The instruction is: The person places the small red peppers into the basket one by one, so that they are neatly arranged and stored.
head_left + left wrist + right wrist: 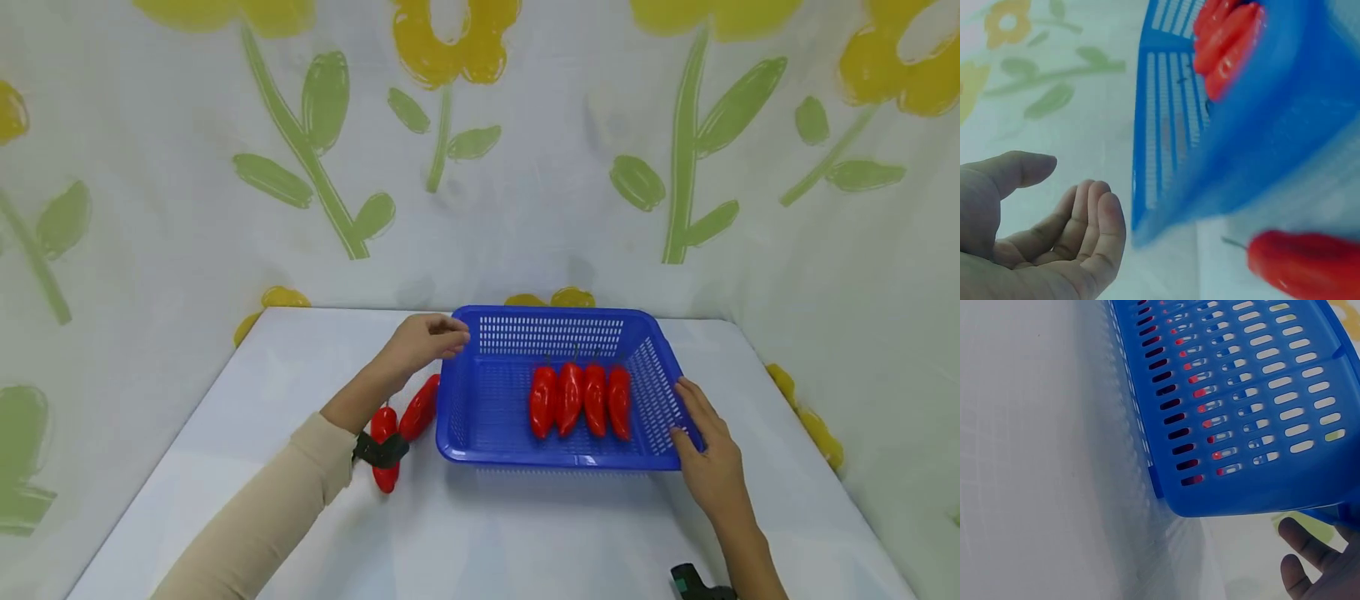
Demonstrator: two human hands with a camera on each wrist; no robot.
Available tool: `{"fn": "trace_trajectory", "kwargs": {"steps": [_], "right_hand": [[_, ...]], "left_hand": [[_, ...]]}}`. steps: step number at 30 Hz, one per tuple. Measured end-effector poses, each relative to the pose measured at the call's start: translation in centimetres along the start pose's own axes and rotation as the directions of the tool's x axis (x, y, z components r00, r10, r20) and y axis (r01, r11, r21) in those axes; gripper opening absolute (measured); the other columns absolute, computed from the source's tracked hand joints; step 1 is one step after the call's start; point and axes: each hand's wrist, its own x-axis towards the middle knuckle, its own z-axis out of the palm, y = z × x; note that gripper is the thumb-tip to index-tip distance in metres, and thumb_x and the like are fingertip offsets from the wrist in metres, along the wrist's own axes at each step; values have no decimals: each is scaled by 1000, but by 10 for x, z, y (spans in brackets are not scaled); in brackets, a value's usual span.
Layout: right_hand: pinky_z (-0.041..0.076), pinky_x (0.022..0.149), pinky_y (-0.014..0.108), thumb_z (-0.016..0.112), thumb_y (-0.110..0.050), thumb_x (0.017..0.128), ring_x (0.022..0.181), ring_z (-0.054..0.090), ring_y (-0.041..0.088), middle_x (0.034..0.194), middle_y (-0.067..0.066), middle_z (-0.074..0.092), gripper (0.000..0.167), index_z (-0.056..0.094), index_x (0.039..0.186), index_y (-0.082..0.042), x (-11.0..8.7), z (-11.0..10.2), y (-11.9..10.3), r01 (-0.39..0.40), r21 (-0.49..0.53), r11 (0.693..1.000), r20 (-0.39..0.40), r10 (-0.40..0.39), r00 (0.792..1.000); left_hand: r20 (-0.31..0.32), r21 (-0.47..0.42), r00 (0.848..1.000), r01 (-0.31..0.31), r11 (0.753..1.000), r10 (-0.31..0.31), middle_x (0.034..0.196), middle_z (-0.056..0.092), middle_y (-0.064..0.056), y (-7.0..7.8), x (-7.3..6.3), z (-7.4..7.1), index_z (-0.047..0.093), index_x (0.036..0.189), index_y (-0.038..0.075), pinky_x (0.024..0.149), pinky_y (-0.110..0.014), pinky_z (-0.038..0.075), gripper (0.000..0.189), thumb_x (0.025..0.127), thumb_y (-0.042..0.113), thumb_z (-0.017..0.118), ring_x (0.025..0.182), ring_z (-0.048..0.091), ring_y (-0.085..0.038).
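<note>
Your left hand [429, 340] is just beside the far left corner of the blue basket [547, 460], holding nothing, its fingers loosely bent and its thumb apart from them. Your right hand [708, 454] touches the basket's right rim with thumb and fingertips, though you cannot tell whether it pinches it. The basket stands on the white desk [525, 542], and four red peppers [570, 400] lie side by side within, right of its middle. Left of the basket, a loose pepper [418, 410] lies slanted on the desk; more red beside it is partly hidden by your black wrist strap [381, 450].
</note>
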Motion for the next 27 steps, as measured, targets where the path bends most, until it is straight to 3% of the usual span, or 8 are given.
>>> {"fn": "trace_trajectory", "kwargs": {"steps": [5, 9, 13, 17, 23, 27], "right_hand": [[26, 100, 78, 46, -12, 103, 149, 18, 41, 165, 4, 23, 59, 30, 158, -24, -5, -6, 3, -4, -7, 1000, -4, 4, 1000], [26, 100, 78, 46, -12, 102, 149, 17, 41, 165, 4, 23, 60, 30, 158, -25, -5, -7, 4, -10, -10, 1000, -7, 10, 1000], [26, 99, 79, 45, -11, 102, 149, 16, 41, 165, 5, 22, 60, 29, 159, -24, -5, -7, 4, -23, -6, 1000, -10, 23, 1000], [24, 101, 78, 44, -12, 103, 150, 16, 40, 165, 4, 22, 59, 29, 159, -24, -4, -5, 4, -20, 6, 1000, -14, 20, 1000], [25, 100, 79, 45, -12, 103, 149, 15, 41, 165, 6, 22, 60, 29, 159, -23, -6, -3, 2, -32, 4, 999, -5, 32, 999], [24, 101, 78, 44, -11, 103, 149, 16, 41, 165, 5, 22, 59, 29, 159, -23, -2, -1, -2, -2, 7, 1000, -1, 2, 1000]], "left_hand": [[-100, 58, 994, 53, 997, -47, 121, 67, -14, -39, -23, -14, 62, 129, 5, 101, -50, 49, 40, 97, 29, 66, 110, 66, -31], [-186, 113, 975, 145, 983, -123, 122, 66, -17, -70, -41, -27, 60, 131, 3, 100, -53, 49, 46, 95, 30, 67, 108, 66, -32], [-206, 187, 960, 228, 956, -189, 122, 64, -20, -91, -57, -36, 58, 130, -1, 94, -51, 53, 50, 93, 32, 68, 105, 64, -32], [-187, 266, 954, 278, 923, -234, 114, 64, -19, -101, -65, -37, 58, 126, -4, 84, -48, 56, 54, 89, 32, 72, 97, 63, -31], [-171, 396, 946, 320, 861, -274, 95, 63, -13, -108, -70, -28, 58, 116, -7, 71, -38, 59, 57, 80, 29, 82, 86, 62, -27], [-175, 380, 942, 333, 863, -287, 94, 63, -13, -113, -76, -28, 58, 112, -9, 70, -38, 59, 54, 77, 24, 84, 87, 61, -28]]}}
